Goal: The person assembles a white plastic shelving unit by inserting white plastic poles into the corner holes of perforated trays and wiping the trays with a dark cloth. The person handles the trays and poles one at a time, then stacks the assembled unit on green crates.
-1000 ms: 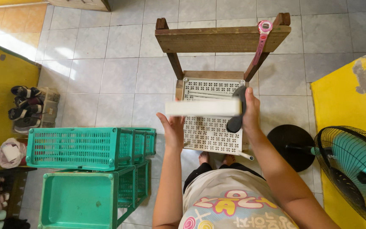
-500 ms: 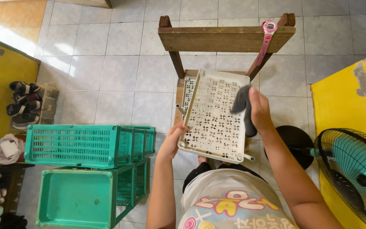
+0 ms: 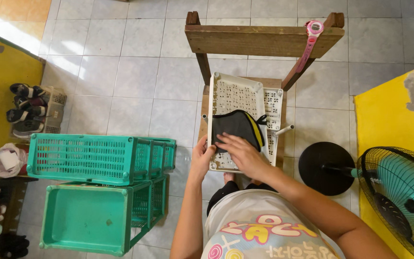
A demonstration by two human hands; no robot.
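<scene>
White perforated tray point(image 3: 231, 96) on wooden chair point(image 3: 259, 41)

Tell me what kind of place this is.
Probably a room in a home, used for sorting or packing: pale floor tiles, a rack of shoes by the wall, a standing fan, and stacked green plastic crates beside a wooden chair.

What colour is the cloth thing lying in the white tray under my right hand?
The cloth piece is dark grey to black with a yellow edge, clearest in the head view.
</scene>
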